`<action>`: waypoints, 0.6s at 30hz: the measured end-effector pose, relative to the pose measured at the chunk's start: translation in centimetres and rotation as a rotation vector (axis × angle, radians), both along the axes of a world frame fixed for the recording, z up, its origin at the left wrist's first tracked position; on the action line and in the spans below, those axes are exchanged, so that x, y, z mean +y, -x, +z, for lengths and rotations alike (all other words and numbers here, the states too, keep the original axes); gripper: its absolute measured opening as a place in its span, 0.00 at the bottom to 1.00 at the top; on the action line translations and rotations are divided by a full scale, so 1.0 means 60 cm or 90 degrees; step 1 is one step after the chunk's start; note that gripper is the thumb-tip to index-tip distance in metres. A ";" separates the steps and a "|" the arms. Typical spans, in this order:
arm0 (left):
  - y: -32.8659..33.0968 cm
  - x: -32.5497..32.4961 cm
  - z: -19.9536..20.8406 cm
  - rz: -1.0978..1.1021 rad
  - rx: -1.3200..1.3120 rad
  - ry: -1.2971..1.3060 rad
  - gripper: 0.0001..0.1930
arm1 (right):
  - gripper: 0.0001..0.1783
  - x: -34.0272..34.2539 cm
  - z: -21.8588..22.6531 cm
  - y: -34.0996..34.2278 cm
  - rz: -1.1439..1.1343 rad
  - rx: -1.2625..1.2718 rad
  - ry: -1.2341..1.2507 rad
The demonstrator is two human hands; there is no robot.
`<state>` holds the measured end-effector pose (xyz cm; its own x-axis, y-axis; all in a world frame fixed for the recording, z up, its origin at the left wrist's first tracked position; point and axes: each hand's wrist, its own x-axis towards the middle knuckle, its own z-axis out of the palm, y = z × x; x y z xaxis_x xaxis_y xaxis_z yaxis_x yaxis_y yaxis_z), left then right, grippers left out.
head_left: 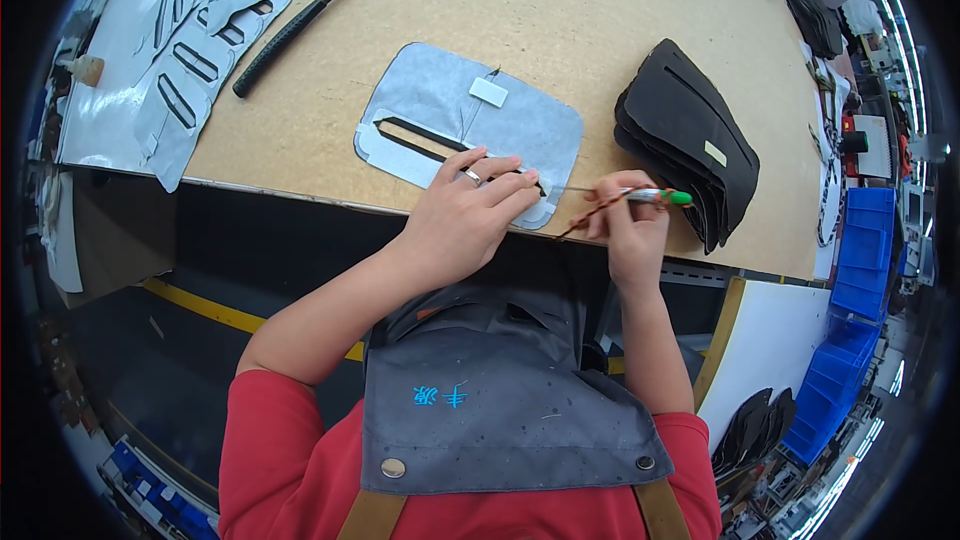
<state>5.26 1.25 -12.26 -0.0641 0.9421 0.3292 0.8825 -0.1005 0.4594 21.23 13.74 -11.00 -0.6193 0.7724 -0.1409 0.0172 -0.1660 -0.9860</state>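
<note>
Grey panel (450,100) lies flat on the tabletop (310,130) under the left hand (470,202), its fingers laid out flat; the right hand (633,232) has a narrow grip on a green-ended tool (650,196). Black edging (430,133) already lines the slot (408,139); its right end seems unfinished, how far unclear.

The left fingers (495,169) hide part of the slot (418,137) in the grey panel (545,125).
</note>
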 end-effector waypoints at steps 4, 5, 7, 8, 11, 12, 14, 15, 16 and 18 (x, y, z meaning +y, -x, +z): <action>-0.001 -0.001 0.000 0.006 0.013 0.021 0.17 | 0.08 0.010 -0.005 -0.020 -0.054 0.014 -0.089; -0.001 -0.001 -0.001 0.007 0.018 0.035 0.21 | 0.08 0.000 -0.002 -0.020 -0.042 -0.015 -0.126; -0.001 -0.001 0.003 0.003 0.040 0.044 0.22 | 0.08 -0.015 -0.004 -0.016 -0.007 -0.056 -0.242; -0.001 -0.001 0.005 -0.003 0.060 0.053 0.23 | 0.08 -0.021 -0.005 -0.013 0.025 -0.100 -0.360; -0.004 0.002 0.010 0.014 0.063 0.083 0.23 | 0.13 -0.030 -0.029 -0.006 0.091 -0.116 -0.596; -0.003 0.004 0.011 0.014 0.065 0.083 0.23 | 0.15 -0.033 -0.034 -0.004 0.139 -0.146 -0.743; 0.002 0.006 0.013 0.047 -0.093 0.104 0.24 | 0.16 -0.041 -0.039 -0.004 0.143 -0.194 -0.803; 0.005 0.005 0.016 0.050 -0.089 0.103 0.24 | 0.15 -0.040 -0.039 -0.002 0.150 -0.201 -0.836; 0.010 0.003 0.018 0.032 -0.161 0.102 0.24 | 0.13 -0.039 -0.038 -0.001 0.153 -0.208 -0.870; 0.023 -0.005 0.029 0.014 -0.228 0.099 0.25 | 0.13 -0.035 -0.032 -0.001 0.190 -0.188 -0.928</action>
<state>3.85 0.95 -10.53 -0.1693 0.9762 0.1355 0.6652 0.0117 0.7466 21.31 11.67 -12.92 -0.8607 0.1984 0.4689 0.0941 0.9670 -0.2366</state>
